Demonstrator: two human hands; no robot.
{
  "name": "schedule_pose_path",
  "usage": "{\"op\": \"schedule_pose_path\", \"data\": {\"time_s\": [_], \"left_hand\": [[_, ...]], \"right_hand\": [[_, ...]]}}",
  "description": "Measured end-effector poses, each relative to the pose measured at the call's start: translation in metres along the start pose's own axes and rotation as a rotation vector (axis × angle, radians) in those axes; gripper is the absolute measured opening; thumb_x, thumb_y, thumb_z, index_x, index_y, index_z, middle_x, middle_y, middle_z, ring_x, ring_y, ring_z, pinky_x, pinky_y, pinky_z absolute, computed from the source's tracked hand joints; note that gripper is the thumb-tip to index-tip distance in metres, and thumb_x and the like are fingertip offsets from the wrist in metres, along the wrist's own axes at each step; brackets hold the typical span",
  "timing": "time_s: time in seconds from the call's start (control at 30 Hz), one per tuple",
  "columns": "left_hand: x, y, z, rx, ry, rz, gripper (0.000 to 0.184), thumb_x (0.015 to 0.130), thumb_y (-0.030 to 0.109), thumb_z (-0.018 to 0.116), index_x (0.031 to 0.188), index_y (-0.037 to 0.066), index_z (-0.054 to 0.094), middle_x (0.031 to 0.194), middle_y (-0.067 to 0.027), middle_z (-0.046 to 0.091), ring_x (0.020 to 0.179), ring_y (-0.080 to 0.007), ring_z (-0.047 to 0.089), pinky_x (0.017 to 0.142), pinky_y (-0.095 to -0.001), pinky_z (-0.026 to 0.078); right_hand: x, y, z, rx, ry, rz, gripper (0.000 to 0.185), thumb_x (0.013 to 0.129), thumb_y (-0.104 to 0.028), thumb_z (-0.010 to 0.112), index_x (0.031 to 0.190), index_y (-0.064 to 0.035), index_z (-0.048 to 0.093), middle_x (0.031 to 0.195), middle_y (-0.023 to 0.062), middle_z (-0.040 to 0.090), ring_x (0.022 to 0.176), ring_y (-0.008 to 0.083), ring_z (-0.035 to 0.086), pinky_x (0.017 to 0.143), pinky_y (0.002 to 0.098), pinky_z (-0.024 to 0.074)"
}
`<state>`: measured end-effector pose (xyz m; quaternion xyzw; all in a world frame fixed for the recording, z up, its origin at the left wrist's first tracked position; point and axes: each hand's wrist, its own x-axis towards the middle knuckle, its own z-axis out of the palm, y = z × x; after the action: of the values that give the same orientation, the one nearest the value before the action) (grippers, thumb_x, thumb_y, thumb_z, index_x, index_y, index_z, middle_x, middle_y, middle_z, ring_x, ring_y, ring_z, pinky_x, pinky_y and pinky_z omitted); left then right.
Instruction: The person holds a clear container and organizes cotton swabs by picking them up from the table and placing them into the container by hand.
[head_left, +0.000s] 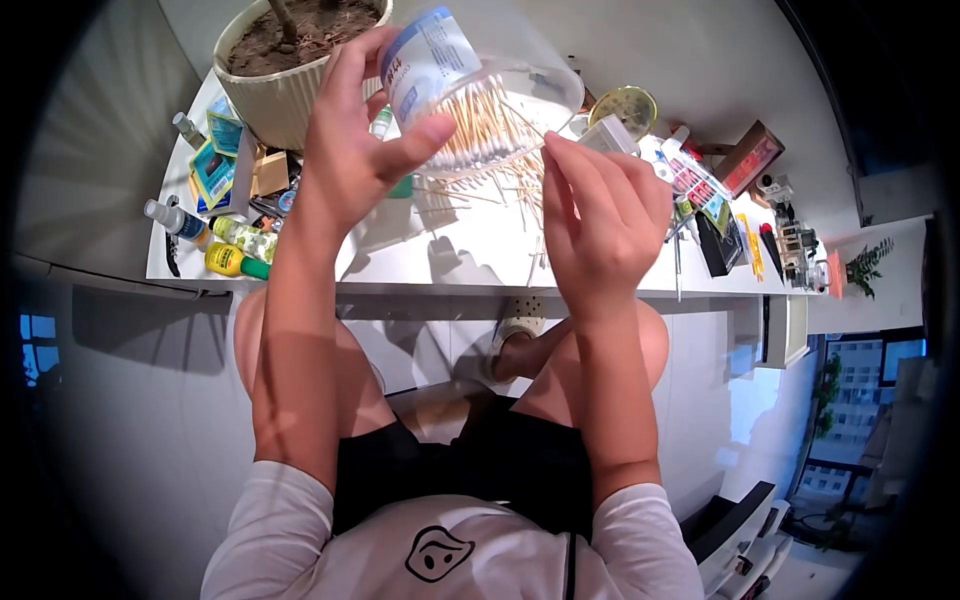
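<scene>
My left hand [350, 150] is wrapped around a clear plastic tub [545, 90] with a blue-and-white label, held tilted above the desk. Inside lie many cotton swabs [485, 125], their white tips bunched toward the lower side. At the tub's right rim, my right hand [608, 215] pinches a cotton swab [537, 130] between thumb and forefinger; most of it is hard to make out. Loose cotton swabs [520, 190] are scattered on the white desktop below the tub.
On the left stand a ribbed plant pot [290, 110], a yellow bottle [228, 260] and several other bottles and boxes. To the right are a round gold-rimmed container [625, 108], a black box [718, 245] and assorted small items. The desk's front edge [450, 288] runs above my knees.
</scene>
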<state>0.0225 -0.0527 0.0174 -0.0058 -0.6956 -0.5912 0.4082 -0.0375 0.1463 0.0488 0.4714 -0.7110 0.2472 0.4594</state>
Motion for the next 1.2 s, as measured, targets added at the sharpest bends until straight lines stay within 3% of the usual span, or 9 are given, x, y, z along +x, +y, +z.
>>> {"op": "schedule_pose_path", "data": {"time_s": [0.27,0.37,0.47,0.5,0.53,0.6,0.67,0.77,1.2], "left_hand": [[-0.004,0.002,0.011,-0.071,-0.046,-0.025,0.081,0.064,0.034,0.082,0.128,0.004,0.043,0.12,-0.0101,0.047,0.114,-0.0221,0.048,0.097,-0.0409,0.041],[-0.004,0.002,0.011,-0.079,-0.038,-0.034,0.08,0.065,0.036,0.081,0.128,0.004,0.043,0.121,-0.0109,0.047,0.113,-0.022,0.048,0.096,-0.0414,0.042],[-0.001,0.0,0.004,0.053,-0.042,0.008,0.081,0.066,0.04,0.08,0.128,0.002,0.043,0.121,-0.012,0.047,0.112,-0.0218,0.049,0.095,-0.0419,0.043],[0.0,0.001,0.002,0.054,-0.039,0.008,0.081,0.066,0.04,0.08,0.128,0.002,0.043,0.121,-0.012,0.047,0.112,-0.0218,0.049,0.095,-0.0419,0.043],[0.001,0.003,0.0,0.076,-0.022,0.016,0.081,0.066,0.041,0.08,0.128,0.002,0.043,0.12,-0.0119,0.047,0.112,-0.0222,0.049,0.094,-0.0418,0.043],[0.003,0.004,-0.004,0.1,-0.008,0.025,0.081,0.067,0.042,0.079,0.128,0.002,0.044,0.12,-0.0119,0.047,0.112,-0.0225,0.049,0.094,-0.0416,0.043],[0.004,0.003,-0.01,0.135,-0.046,0.06,0.083,0.078,0.043,0.07,0.132,-0.01,0.035,0.124,-0.0186,0.047,0.115,-0.0227,0.047,0.101,-0.0344,0.036],[0.007,-0.003,-0.014,0.057,-0.039,0.076,0.083,0.078,0.044,0.069,0.131,-0.01,0.036,0.124,-0.0177,0.047,0.114,-0.0224,0.049,0.101,-0.0338,0.037],[0.009,-0.009,-0.007,0.005,0.005,0.021,0.083,0.077,0.041,0.07,0.133,-0.009,0.034,0.123,-0.0167,0.046,0.114,-0.0212,0.048,0.1,-0.0336,0.038]], "right_hand": [[0.0,-0.01,0.011,-0.047,-0.138,0.107,0.025,0.072,-0.01,0.069,0.096,-0.0096,0.067,0.092,-0.0016,0.067,0.076,0.0173,0.057,0.068,0.0309,0.039],[0.005,-0.012,0.003,0.064,-0.039,0.153,0.009,0.079,-0.007,0.065,0.087,-0.0073,0.069,0.086,0.0057,0.068,0.073,0.0233,0.057,0.072,0.0318,0.0415],[-0.013,0.012,-0.004,0.234,0.043,0.25,0.008,0.081,-0.007,0.06,0.083,-0.0048,0.068,0.083,0.0081,0.067,0.072,0.0248,0.056,0.07,0.0327,0.0427],[-0.02,0.015,0.0,0.321,0.028,0.327,0.014,0.083,-0.017,0.062,0.074,-0.0066,0.063,0.075,0.0071,0.063,0.073,0.0233,0.056,0.07,0.0352,0.0404],[-0.027,0.016,0.006,0.323,0.027,0.328,0.014,0.083,-0.017,0.062,0.074,-0.0066,0.063,0.075,0.0071,0.063,0.073,0.0233,0.056,0.07,0.0352,0.0404],[-0.042,0.016,0.023,0.374,-0.335,0.386,0.014,0.082,-0.016,0.062,0.072,-0.0067,0.063,0.074,0.0069,0.064,0.074,0.025,0.057,0.069,0.0359,0.0409],[-0.057,0.013,0.048,0.326,-0.523,0.226,0.009,0.078,-0.014,0.064,0.073,-0.0072,0.064,0.074,0.0061,0.062,0.075,0.0261,0.057,0.069,0.0362,0.0415],[-0.072,0.007,0.067,0.321,-0.672,0.132,0.005,0.075,-0.013,0.065,0.075,-0.0084,0.065,0.075,0.0051,0.061,0.075,0.0251,0.057,0.069,0.0366,0.0416],[-0.082,0.002,0.083,0.088,-0.783,0.038,0.011,0.079,-0.013,0.061,0.085,-0.0043,0.058,0.084,0.0096,0.058,0.085,0.0268,0.054,0.076,0.0376,0.0399]]}}
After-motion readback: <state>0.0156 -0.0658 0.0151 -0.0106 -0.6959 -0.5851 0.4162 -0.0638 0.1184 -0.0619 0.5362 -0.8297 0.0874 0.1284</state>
